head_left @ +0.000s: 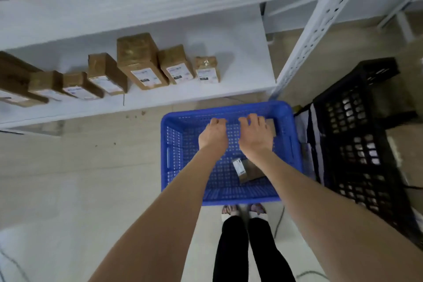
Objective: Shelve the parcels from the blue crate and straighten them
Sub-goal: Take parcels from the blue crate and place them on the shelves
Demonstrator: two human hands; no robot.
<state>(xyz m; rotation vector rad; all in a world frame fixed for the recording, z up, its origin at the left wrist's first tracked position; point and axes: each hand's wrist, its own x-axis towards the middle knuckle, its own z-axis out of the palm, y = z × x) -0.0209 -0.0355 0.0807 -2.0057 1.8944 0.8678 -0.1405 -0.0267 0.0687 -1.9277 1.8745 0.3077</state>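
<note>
The step in hand looks like another pick from the blue perforated plastic crate (174, 144), which stands on the floor in front of the white metal shelf (240, 57). Both arms reach down into it: the left hand (214, 136) hovers over the crate floor with its fingers loosely curled and nothing in them, while the right hand (255, 138) curls down over the brown cardboard parcel in the far right corner (272, 127); whether it already grips that parcel cannot be told. A second small brown parcel with a white label (248, 170) lies near the crate's near wall, partly under the right forearm. The next move probably calls for a firm hold on the corner parcel, a lift clear of the rim, then standing it label-out at the open right end of the row of brown labelled parcels (142, 64) on the shelf. The white labels carry dark barcode blocks, but every line of print is too blurred to read
</note>
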